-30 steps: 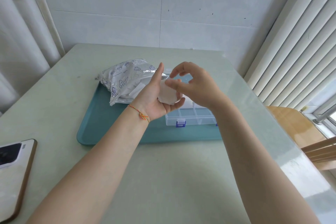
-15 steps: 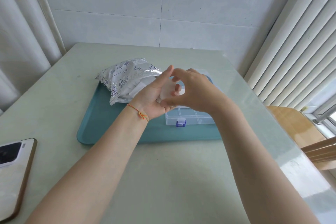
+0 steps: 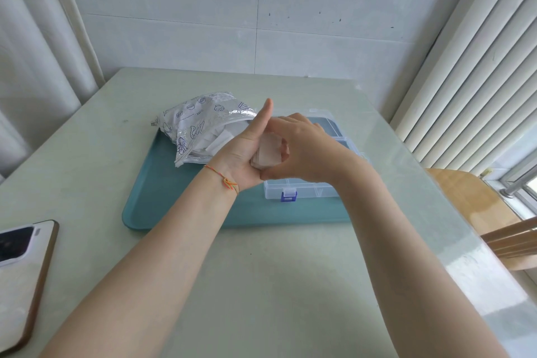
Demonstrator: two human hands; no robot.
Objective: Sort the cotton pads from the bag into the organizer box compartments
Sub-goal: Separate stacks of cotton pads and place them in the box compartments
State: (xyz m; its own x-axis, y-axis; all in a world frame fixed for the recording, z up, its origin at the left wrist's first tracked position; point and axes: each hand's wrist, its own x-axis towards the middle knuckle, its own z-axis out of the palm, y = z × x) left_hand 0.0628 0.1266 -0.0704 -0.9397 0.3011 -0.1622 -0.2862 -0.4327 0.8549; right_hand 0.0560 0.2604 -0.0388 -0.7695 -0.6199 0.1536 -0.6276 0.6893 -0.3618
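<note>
Okay, quick notes from my remote feed. Both hands are raised together over the teal tray [image 3: 180,212], just in front of the bag [image 3: 200,122]. My left hand [image 3: 244,154] is palm-in with the thumb sticking straight up, and a small stack of cotton pads [image 3: 266,151] sits in its grip, held between palm and curled fingers. My right hand [image 3: 302,148] curls over the same stack from the right side, thumb low against the heel of the left hand, fingertips on the pads; so both grips are on the pads, neither hand loose. How many pads are in the stack I cannot tell.

The bag lies on the tray's far left part, clear plastic with blue printed shapes, more white pads visible inside, its opening towards the hands. The organizer box [image 3: 308,192] is on the tray's right part, clear plastic, lid swung open behind it, blue latch [image 3: 288,195] on the near wall. The hands block most of its compartments; the near ones that show look bare.

A thin orange string bracelet [image 3: 228,182] is on the left wrist. A phone [image 3: 20,279] lies at the surface's near left edge, well apart from the tray. The pale green surface [image 3: 261,285] carries all of it.
</note>
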